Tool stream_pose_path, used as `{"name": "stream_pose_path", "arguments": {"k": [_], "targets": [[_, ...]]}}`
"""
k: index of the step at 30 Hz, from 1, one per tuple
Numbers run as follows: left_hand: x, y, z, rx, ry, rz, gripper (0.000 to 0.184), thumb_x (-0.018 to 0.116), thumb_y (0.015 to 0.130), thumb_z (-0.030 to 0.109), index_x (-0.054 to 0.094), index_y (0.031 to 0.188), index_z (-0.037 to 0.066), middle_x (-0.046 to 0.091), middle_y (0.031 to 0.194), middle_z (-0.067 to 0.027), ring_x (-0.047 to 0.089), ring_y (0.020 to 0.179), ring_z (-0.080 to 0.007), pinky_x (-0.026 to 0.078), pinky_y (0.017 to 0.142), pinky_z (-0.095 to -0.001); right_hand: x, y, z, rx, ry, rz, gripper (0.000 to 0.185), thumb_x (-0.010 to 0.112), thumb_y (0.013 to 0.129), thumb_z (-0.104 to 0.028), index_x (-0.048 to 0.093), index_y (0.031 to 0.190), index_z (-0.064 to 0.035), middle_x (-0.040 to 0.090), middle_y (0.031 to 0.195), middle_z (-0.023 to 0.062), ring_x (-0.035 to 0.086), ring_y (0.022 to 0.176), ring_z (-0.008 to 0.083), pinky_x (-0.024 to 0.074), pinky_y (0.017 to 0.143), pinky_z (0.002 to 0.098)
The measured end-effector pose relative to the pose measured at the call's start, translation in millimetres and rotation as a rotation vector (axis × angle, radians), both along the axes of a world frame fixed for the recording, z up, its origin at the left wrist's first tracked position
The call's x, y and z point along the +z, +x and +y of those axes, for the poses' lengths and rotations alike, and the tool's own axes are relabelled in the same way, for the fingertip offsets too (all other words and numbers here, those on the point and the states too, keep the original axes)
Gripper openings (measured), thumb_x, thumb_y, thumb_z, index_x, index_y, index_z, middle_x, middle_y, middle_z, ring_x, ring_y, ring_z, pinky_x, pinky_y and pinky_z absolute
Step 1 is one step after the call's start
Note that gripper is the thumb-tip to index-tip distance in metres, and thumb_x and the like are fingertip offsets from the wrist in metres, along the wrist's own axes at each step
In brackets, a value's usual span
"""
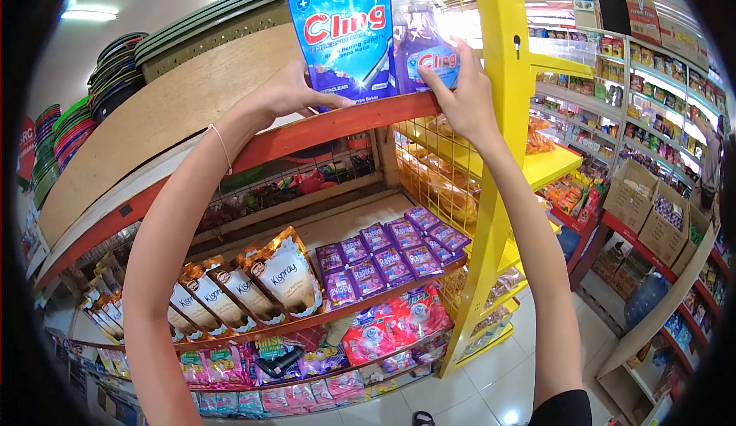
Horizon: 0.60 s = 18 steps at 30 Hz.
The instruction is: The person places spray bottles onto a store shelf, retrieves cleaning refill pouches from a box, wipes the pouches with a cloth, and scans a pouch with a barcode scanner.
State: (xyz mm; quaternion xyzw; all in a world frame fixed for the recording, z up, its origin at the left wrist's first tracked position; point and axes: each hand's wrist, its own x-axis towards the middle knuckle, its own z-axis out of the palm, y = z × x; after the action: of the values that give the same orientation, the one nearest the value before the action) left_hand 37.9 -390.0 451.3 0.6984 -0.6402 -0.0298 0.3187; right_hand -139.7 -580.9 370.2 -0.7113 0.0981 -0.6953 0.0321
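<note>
On the top shelf, a blue Cling refill pouch (pixel 349 39) stands upright beside a purple Cling spray bottle (pixel 425 39). My left hand (pixel 287 93) is at the pouch's lower left corner, its thumb across the bottom front and its other fingers mostly hidden behind. Around the right side of the bottle, my right hand (pixel 469 100) is closed, the thumb in front and a fingertip near the label's edge. Both items are close together at the red front edge (pixel 337 127) of the shelf.
Below are Kispray pouches (pixel 287 276), purple Rapika packs (pixel 387 261) and red packs (pixel 399 322). A yellow post (pixel 491 165) rises just right of the bottle. Stacked plastic basins (pixel 115 73) stand left. Across the aisle are stocked shelves (pixel 652 104) and open cartons (pixel 663 223).
</note>
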Motion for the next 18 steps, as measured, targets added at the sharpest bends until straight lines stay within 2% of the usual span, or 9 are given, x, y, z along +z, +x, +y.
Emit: {"name": "stream_pose_path", "arguments": {"k": [8, 14, 18], "targets": [[-4, -2, -8, 0.011, -0.031, 0.005, 0.081, 0.085, 0.062, 0.036, 0.047, 0.124, 0.000, 0.060, 0.112, -0.0119, 0.058, 0.099, -0.0200, 0.050, 0.075, -0.0322, 0, -2, 0, 0.025, -0.031, 0.013, 0.068, 0.070, 0.079, -0.032, 0.042, 0.127, 0.0079, 0.053, 0.115, 0.0309, 0.055, 0.106, 0.0410, 0.0437, 0.092, 0.0440], [-9, 1, -10, -0.021, -0.082, 0.018, 0.079, 0.084, 0.063, 0.037, 0.048, 0.122, 0.001, 0.060, 0.109, -0.0094, 0.057, 0.096, -0.0180, 0.048, 0.072, -0.0296, -1, -1, -1, 0.022, -0.014, 0.017, 0.069, 0.070, 0.080, -0.032, 0.041, 0.128, 0.0086, 0.052, 0.116, 0.0317, 0.054, 0.107, 0.0420, 0.0433, 0.093, 0.0439], [-10, -1, -7, -0.035, -0.066, 0.066, 0.076, 0.082, 0.067, 0.041, 0.047, 0.123, 0.003, 0.059, 0.108, -0.0082, 0.056, 0.095, -0.0166, 0.045, 0.074, -0.0287, -3, -1, 0, 0.028, -0.016, 0.016, 0.070, 0.069, 0.081, -0.031, 0.038, 0.129, 0.0106, 0.050, 0.118, 0.0326, 0.053, 0.108, 0.0431, 0.0430, 0.094, 0.0444]]}}
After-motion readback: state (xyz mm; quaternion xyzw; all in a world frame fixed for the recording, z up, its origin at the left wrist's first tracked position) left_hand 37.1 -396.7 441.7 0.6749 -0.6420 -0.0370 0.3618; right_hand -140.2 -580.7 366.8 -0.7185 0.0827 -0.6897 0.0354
